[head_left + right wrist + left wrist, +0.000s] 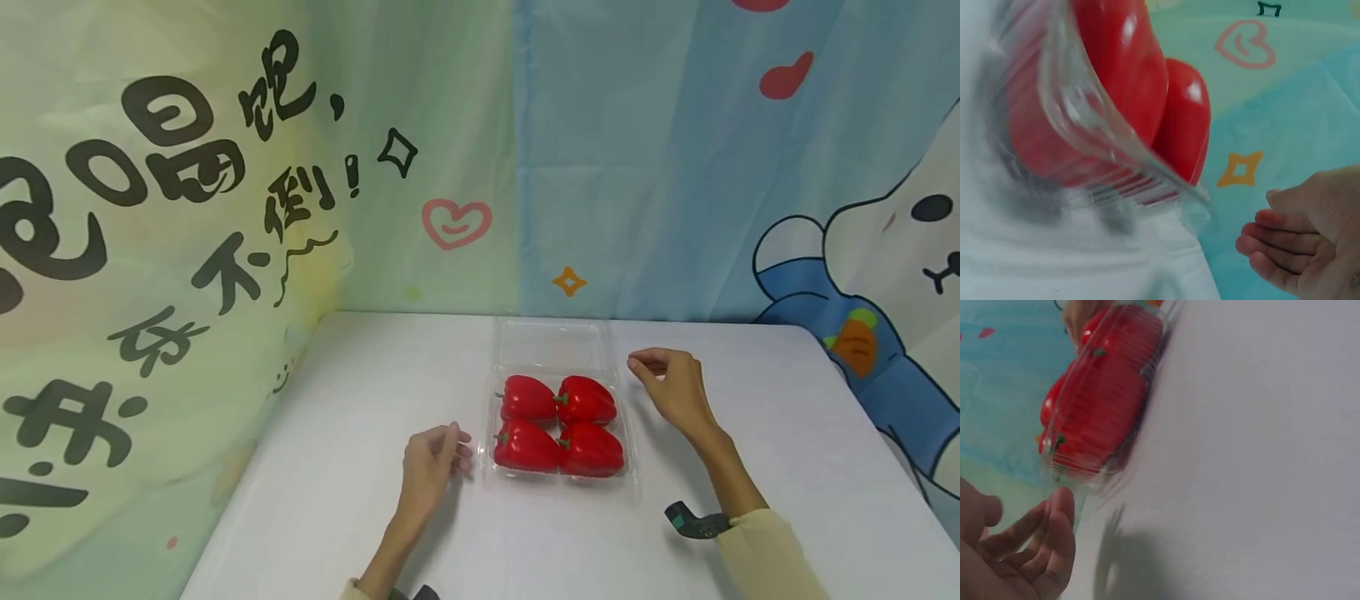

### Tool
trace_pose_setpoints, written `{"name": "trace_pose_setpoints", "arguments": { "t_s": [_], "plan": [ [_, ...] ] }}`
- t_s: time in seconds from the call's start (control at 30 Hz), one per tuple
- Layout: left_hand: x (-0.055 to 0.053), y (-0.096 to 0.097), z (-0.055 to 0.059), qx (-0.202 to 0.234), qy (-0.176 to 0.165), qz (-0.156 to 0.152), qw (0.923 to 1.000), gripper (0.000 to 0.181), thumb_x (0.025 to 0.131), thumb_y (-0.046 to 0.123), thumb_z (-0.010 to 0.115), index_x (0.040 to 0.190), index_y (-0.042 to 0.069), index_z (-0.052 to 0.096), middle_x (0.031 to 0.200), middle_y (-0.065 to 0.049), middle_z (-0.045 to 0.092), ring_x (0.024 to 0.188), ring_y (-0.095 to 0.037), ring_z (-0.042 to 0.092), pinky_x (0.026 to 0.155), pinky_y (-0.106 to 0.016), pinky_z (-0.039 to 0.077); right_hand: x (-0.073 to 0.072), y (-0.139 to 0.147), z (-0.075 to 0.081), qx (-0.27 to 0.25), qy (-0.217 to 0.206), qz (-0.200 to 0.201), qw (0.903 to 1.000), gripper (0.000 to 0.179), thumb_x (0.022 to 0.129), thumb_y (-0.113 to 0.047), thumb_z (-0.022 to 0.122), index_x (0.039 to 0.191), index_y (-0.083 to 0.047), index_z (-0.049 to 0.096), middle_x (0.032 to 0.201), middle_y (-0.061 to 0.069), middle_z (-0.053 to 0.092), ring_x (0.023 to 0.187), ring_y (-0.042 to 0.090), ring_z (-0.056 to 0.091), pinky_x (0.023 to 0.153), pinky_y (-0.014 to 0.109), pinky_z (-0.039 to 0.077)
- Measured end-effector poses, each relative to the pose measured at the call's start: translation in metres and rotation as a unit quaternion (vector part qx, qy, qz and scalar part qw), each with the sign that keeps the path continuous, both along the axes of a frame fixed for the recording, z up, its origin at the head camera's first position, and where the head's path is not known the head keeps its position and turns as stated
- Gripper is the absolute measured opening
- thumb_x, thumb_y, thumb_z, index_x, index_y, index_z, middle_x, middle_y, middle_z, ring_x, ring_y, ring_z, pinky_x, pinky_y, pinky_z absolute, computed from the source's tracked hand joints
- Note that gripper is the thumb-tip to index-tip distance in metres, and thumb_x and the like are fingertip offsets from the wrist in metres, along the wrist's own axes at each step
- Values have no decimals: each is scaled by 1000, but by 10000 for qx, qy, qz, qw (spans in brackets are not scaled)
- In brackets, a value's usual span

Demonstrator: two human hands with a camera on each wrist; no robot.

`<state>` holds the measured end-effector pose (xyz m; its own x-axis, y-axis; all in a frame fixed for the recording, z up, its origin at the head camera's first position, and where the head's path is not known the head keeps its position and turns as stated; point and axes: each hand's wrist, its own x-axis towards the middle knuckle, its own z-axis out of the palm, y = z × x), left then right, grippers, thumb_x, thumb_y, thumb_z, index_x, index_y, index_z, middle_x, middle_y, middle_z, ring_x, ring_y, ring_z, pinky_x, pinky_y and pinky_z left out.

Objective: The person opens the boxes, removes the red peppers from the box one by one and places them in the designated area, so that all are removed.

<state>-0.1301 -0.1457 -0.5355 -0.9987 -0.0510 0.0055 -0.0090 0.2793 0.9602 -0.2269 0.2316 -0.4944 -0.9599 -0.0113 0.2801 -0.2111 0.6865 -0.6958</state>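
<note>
A clear plastic clamshell box (pixel 487 425) lies on the white table with its lid (pixel 553 344) folded back toward the curtain. Several red bell peppers (pixel 527 446) with short green stems sit in it, two rows deep. Just off the box's left side, my left hand (pixel 432 467) hovers with loosely bent fingers and nothing in them. On the other side, beyond the far right corner of the peppers, my right hand (pixel 671 387) is held above the table, also holding nothing. The left wrist view shows fingertips (pixel 1063 501) close to the box's edge; in the right wrist view the hand (pixel 1310 231) is apart from it.
The white table (pixel 360 375) reaches back to a printed curtain (pixel 600 167) that hangs behind it and along the left. A cartoon bear print (pixel 892 308) is at the right. Each wrist wears a dark strap-on camera (pixel 697 522).
</note>
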Motion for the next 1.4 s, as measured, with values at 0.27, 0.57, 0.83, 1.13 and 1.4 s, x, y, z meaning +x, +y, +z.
{"name": "trace_pose_setpoints", "arguments": {
  "t_s": [0.27,0.57,0.83,1.13,1.4],
  "plan": [
    [-26,3,1,-17,408,379,9984,33,107,27,69,105,-5,78,88,-20,81,74,-30,78,66,-22,61,25,-7,5,86,192,551,9983,31,105,-14,72,133,-2,74,126,20,79,107,35,74,89,9,49],
    [-48,20,3,-309,225,752,9964,27,102,29,73,104,4,81,93,-12,84,79,-23,81,70,-25,61,49,-15,-6,143,561,636,9963,34,96,-13,82,129,-8,77,122,14,81,102,31,73,88,21,58],
    [-64,31,1,-420,189,837,9954,28,102,31,73,104,4,81,90,-11,84,78,-20,79,69,-28,61,62,-17,-11,132,686,676,9953,43,89,-14,91,129,-8,77,120,10,82,101,27,74,88,35,64],
    [-79,41,-4,-417,51,883,9952,31,103,33,71,103,4,82,91,-12,83,80,-20,78,68,-29,61,72,-16,-15,-35,690,979,9928,46,84,-16,95,126,-10,78,117,4,82,100,26,71,87,36,63],
    [-87,45,-10,-130,135,913,9956,29,102,30,75,100,1,81,88,-14,83,75,-19,77,65,-26,58,78,-17,-22,6,455,1101,9929,55,78,-21,100,128,-16,78,121,2,82,104,25,75,89,48,65]
  ]
}}
